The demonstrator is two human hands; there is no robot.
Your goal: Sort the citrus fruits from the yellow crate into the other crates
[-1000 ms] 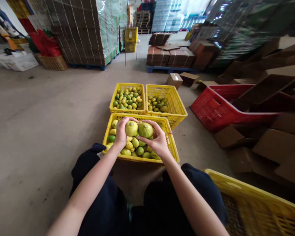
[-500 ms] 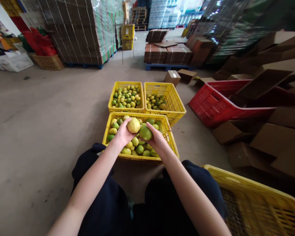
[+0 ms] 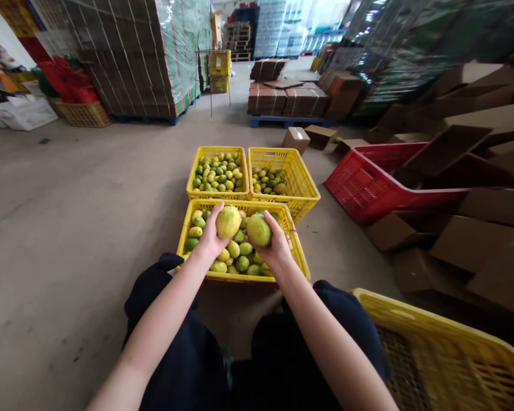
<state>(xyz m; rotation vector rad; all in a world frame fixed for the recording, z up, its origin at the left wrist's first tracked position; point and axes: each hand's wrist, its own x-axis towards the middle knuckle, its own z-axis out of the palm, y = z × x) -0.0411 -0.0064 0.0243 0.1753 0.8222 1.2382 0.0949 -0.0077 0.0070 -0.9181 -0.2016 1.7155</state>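
Head view: left hand (image 3: 211, 238) cups a yellowish fruit (image 3: 228, 221), right hand (image 3: 274, 245) a greener fruit (image 3: 258, 229), both closed around them above the near yellow crate (image 3: 240, 278); best kept low and lightly gripped, each face turned for checking.

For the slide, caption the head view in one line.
Left hand and right hand each hold a citrus fruit above a yellow crate.
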